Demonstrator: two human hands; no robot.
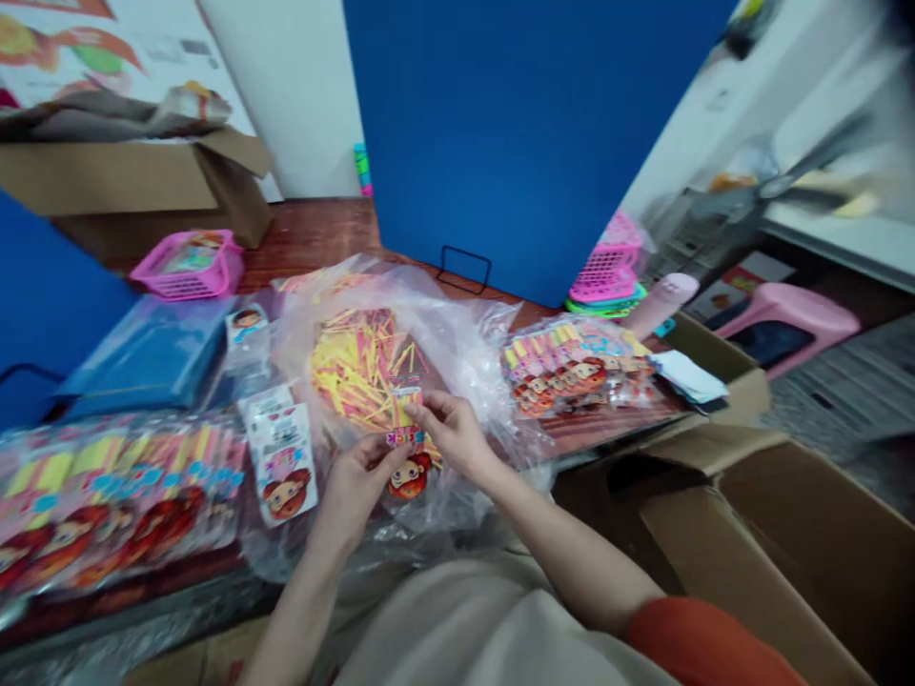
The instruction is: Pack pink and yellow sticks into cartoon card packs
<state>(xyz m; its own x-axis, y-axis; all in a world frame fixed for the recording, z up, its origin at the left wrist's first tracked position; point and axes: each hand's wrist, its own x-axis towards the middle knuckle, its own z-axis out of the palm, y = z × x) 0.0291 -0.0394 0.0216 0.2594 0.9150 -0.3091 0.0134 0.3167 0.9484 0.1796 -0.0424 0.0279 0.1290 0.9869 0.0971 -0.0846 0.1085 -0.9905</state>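
Observation:
Both my hands hold one small clear packet (pixel 407 448) with a cartoon face card at its bottom and yellow sticks in its top. My left hand (pixel 357 491) pinches the packet's lower left side. My right hand (pixel 450 433) pinches its upper edge from the right. The packet is above a crumpled clear plastic bag (pixel 457 333) holding a loose heap of yellow and pink sticks (pixel 357 362). A blank face card packet (pixel 284 462) lies just left of my left hand.
Filled packets lie in a row at the left (pixel 107 495) and in a pile at the right (pixel 579 367). Pink baskets (pixel 190 262) (pixel 607 267), a blue panel (pixel 529 133), a blue folder (pixel 143 357) and open cardboard boxes (pixel 786 534) surround the wooden table (pixel 315 233).

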